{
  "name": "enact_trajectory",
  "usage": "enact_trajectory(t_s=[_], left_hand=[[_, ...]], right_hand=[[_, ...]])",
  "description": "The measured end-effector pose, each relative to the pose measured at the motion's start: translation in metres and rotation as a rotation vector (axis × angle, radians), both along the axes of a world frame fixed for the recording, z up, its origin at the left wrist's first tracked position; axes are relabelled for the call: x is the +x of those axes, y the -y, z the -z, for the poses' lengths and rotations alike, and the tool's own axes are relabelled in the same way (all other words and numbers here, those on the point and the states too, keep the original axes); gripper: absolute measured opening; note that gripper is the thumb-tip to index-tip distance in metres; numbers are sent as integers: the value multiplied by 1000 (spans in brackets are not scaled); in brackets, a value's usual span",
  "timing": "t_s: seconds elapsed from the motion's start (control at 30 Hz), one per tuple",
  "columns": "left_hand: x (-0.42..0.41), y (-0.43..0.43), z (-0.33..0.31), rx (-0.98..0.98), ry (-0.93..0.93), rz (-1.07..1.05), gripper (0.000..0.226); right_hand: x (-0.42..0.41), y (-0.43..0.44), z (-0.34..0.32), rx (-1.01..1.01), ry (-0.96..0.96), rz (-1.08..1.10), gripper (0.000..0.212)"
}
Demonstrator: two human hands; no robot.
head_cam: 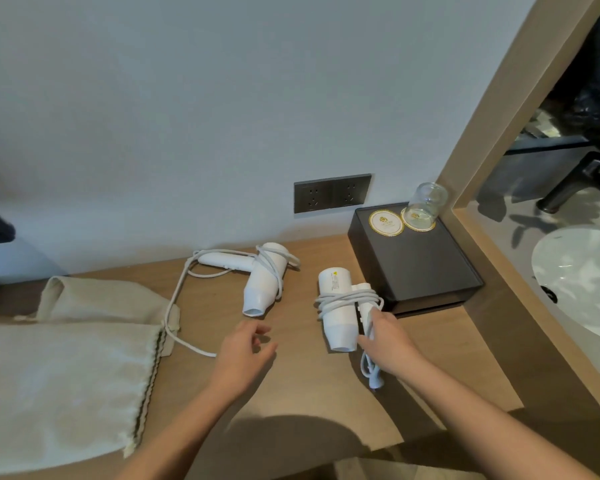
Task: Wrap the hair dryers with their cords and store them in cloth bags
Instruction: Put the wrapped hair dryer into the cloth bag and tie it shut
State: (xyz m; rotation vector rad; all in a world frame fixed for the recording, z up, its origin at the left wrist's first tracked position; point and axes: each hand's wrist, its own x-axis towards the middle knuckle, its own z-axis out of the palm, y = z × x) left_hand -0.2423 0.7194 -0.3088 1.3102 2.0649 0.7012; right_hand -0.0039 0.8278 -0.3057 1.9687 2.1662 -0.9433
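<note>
While the right grip (pixel 387 341) curls round the wrapped hair dryer (pixel 336 323), centre right, fingertips hidden, the left grip (pixel 246 348), spread, covers the cord end of the second dryer (pixel 264 282); cloth bags (pixel 66 375) run off lower left.

Wooden counter (pixel 309 375): dryers (pixel 264 278), bags (pixel 63 382), tray (pixel 420 268).

Soft dim light, perhaps overhead; warped edges.

Left edge cuts cloth bag (pixel 59 386); right edge cuts sink (pixel 582 271).
</note>
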Motion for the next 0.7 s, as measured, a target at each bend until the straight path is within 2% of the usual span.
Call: enact_trajectory(t_s=[0.1,0.23,0.37,0.47,0.57,0.7], left_hand=[[-36,28,0,-17,-75,-26,24],[-75,60,2,-19,-124,-45,23],[-107,88,2,-21,-178,-96,18],[-131,109,2,-67,-263,-121,8],[-152,128,10,-111,-342,-112,13],[-167,136,20,-211,-381,-103,25]], right_hand=[[-19,19,-3,36,64,-25,54],[-52,44,-11,113,156,-87,46],[-100,71,-17,100,107,-206,52],[-142,92,-15,68,67,-280,48],[-178,110,-8,26,29,-364,39],[-215,122,-2,4,25,-445,36]])
